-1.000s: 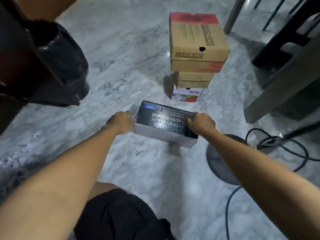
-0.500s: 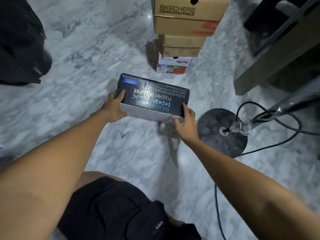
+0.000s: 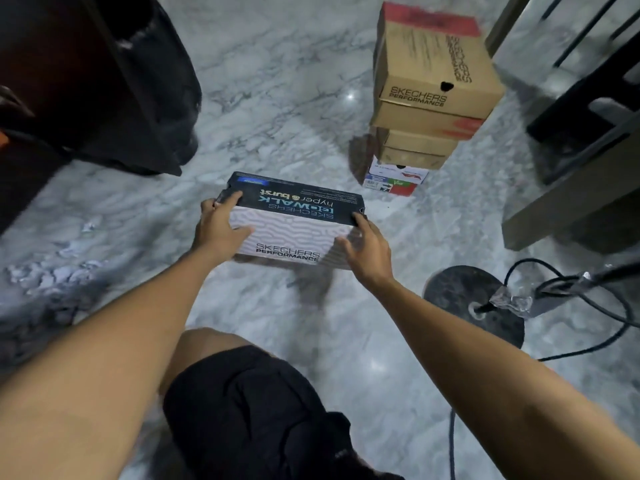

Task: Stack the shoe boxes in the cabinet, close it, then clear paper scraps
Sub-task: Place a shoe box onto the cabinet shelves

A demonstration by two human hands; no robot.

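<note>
A black-lidded Skechers shoe box [image 3: 294, 223] with a white patterned side hangs above the marble floor, held between both hands. My left hand [image 3: 218, 225] grips its left end, fingers on the lid and thumb on the near side. My right hand [image 3: 367, 251] grips the right end the same way. To the upper right stands a stack of shoe boxes [image 3: 426, 95]: a large brown one on top, a smaller brown one under it, a white one at the bottom. White paper scraps [image 3: 52, 271] lie on the floor at the left.
A black bin bag [image 3: 152, 81] leans against dark furniture at the upper left. A round black stand base [image 3: 464, 299] with cables [image 3: 595, 306] sits at the right. Wooden furniture legs [image 3: 571, 202] rise at the far right. My knee in black shorts [image 3: 249, 403] is below.
The box has come up off the floor and tilted, so its white patterned side now faces me. Both hands shifted to grip its ends. The camera view has swung back up.
</note>
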